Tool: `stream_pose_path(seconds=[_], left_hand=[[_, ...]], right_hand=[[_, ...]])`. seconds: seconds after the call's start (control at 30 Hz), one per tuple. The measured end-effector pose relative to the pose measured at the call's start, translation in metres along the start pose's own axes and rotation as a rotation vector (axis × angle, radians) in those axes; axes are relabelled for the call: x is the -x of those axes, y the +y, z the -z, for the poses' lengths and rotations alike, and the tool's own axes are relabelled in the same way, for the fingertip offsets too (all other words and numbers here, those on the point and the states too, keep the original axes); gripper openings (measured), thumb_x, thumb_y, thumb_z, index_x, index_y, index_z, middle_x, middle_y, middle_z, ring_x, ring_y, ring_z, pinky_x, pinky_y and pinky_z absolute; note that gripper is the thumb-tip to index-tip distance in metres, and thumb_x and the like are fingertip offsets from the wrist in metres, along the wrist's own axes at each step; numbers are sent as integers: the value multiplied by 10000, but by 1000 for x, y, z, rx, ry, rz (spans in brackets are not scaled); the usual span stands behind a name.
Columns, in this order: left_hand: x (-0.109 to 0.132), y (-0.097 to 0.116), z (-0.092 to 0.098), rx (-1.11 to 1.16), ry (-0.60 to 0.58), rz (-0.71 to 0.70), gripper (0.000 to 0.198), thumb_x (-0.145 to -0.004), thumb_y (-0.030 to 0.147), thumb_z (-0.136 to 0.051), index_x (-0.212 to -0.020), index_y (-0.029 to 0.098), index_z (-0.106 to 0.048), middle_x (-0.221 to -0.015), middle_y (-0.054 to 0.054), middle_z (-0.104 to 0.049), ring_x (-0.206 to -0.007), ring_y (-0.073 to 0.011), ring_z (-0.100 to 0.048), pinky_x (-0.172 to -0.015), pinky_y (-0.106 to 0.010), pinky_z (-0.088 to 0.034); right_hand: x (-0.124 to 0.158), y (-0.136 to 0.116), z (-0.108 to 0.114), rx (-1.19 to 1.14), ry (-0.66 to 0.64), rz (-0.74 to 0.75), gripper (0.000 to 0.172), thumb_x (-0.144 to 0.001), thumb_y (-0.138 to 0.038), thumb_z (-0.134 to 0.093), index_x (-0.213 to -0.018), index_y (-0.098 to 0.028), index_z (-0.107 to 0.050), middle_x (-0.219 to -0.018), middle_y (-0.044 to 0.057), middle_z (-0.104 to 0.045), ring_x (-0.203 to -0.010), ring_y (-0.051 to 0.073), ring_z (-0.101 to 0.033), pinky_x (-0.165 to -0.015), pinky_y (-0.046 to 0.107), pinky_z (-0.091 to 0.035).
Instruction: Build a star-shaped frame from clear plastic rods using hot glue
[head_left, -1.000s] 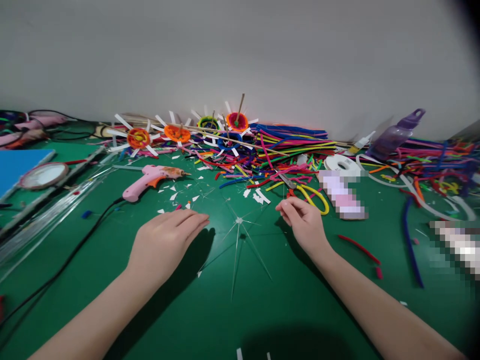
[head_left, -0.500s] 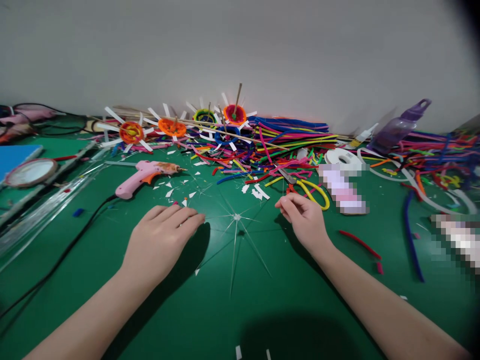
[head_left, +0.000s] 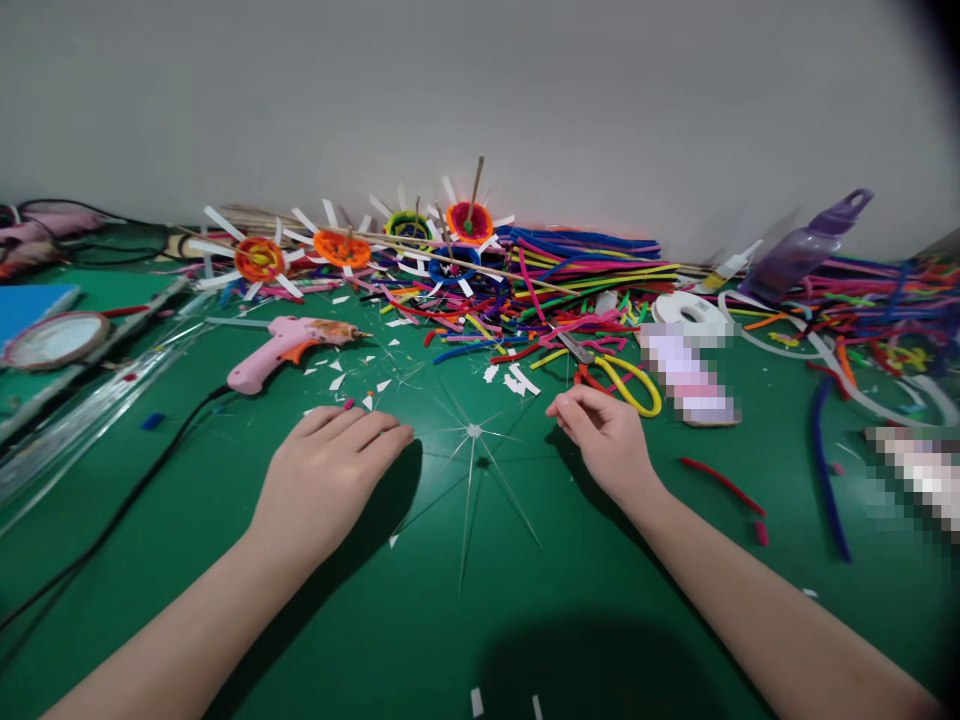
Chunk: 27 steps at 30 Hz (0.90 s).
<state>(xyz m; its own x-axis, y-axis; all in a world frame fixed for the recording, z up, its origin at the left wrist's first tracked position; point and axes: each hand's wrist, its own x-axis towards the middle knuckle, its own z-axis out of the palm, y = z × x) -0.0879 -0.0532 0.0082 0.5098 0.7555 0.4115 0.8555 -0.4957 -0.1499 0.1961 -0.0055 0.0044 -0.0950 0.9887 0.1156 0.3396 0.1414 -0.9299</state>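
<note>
A clear, spiky star-shaped piece (head_left: pixel 473 431) with thin spokes stands out over the green table (head_left: pixel 360 640), its shadow just below it. My left hand (head_left: pixel 334 480) is at its left, fingers bent and pressed together near a spoke tip; whatever they hold is too small to make out. On the other side my right hand (head_left: pixel 604 440) is closed in a pinch, thumb against forefinger, near the right-hand spokes. Any thin thing in that pinch cannot be made out. Scissors (head_left: pixel 634 385) with yellow and orange handles lie just behind my right hand.
A pink glue gun (head_left: pixel 277 352) with a black cord lies at left. Behind are colourful flower-like pieces (head_left: pixel 260 259), pipe cleaners (head_left: pixel 585 250) and white scraps (head_left: pixel 517 380). At right are a white roll (head_left: pixel 688 314), a purple bottle (head_left: pixel 802 255) and a blue pipe cleaner (head_left: pixel 827 480).
The view has shifted very slightly. Both hands and the star-shaped piece keep nearly the same places and poses.
</note>
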Motion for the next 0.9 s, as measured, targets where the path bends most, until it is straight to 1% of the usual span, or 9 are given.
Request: stream_pose_path(seconds=[0.33, 0.5, 0.7, 0.9], left_hand=[[-2, 2, -1, 12, -2, 17, 179, -853, 184, -518, -963, 253, -641, -967, 7, -698, -843, -184, -622, -830, -366, -397], [-1, 2, -3, 12, 13, 18, 178, -855, 165, -513, -974, 241, -622, -960, 13, -699, -828, -169, -620, -851, -363, -378], [-3, 4, -6, -3, 69, 18, 164, -850, 142, -522, -936, 232, -630, -911, 22, -704, -790, -153, -622, -825, -350, -365], [-4, 3, -7, -15, 60, -6, 146, -837, 145, -551, -929, 229, -628, -915, 31, -700, -788, -151, -622, -816, -353, -368]], right_hand=[[0, 1, 0, 12, -4, 0, 272, -850, -387, -521, -702, -177, -612, -588, -19, -472, -521, 92, -396, -489, 241, -295], [0, 1, 0, 7, -5, -7, 273, -850, -386, -524, -706, -173, -615, -570, -25, -456, -509, 89, -381, -479, 239, -282], [0, 2, -1, 9, 1, -16, 275, -843, -387, -533, -701, -169, -623, -564, -21, -465, -506, 89, -388, -474, 234, -291], [0, 2, 0, 9, 3, -15, 271, -841, -381, -535, -695, -171, -626, -565, -19, -473, -511, 90, -399, -477, 233, -302]])
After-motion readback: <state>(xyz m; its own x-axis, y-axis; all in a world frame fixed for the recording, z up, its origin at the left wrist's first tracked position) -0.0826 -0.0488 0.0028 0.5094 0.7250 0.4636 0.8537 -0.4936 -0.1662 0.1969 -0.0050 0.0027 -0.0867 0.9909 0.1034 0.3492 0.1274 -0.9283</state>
